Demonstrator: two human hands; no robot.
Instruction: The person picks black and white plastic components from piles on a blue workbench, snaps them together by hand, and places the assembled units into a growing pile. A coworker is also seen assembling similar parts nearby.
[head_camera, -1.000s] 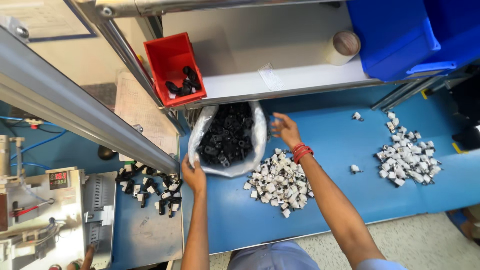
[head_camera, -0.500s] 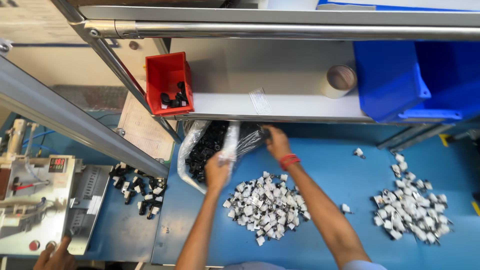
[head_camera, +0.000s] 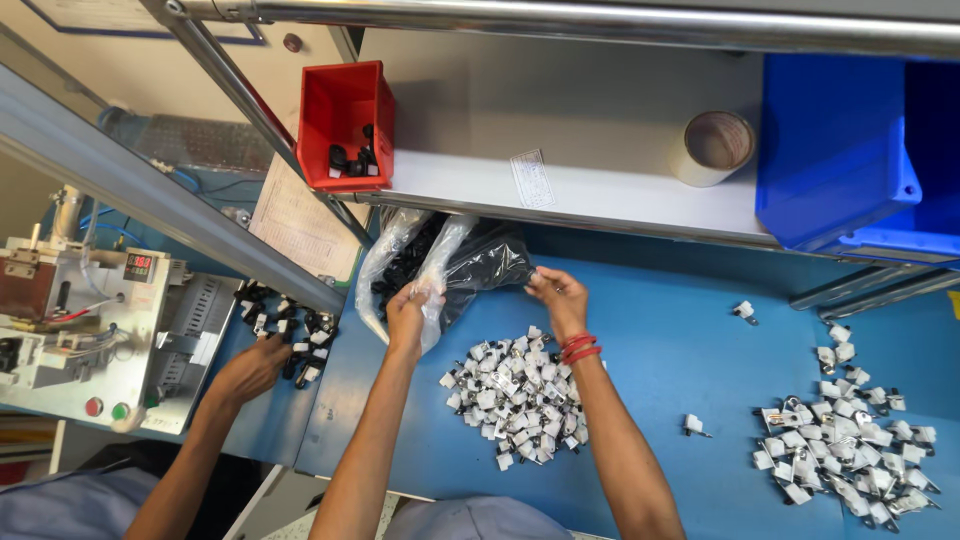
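Note:
A clear plastic bag (head_camera: 455, 262) full of small black parts lies on the blue table (head_camera: 680, 340) under the shelf. My left hand (head_camera: 408, 310) grips the bunched front edge of the bag. My right hand (head_camera: 557, 297), with red bands at the wrist, holds the bag's right edge. Just in front of my hands lies a heap of small white and black parts (head_camera: 513, 393).
Another heap of white parts (head_camera: 850, 435) lies at the right. A red bin (head_camera: 342, 125), a tape roll (head_camera: 712, 146) and a blue bin (head_camera: 835, 150) stand on the shelf. At the left, another person's hand (head_camera: 248, 368) reaches black parts (head_camera: 285, 322) beside a machine (head_camera: 85, 310).
The bag's mouth, spread wide a second ago, is now gathered: my left hand has moved right and bunched its edge, my right hand has shifted to its right side. Another person's hand has come in.

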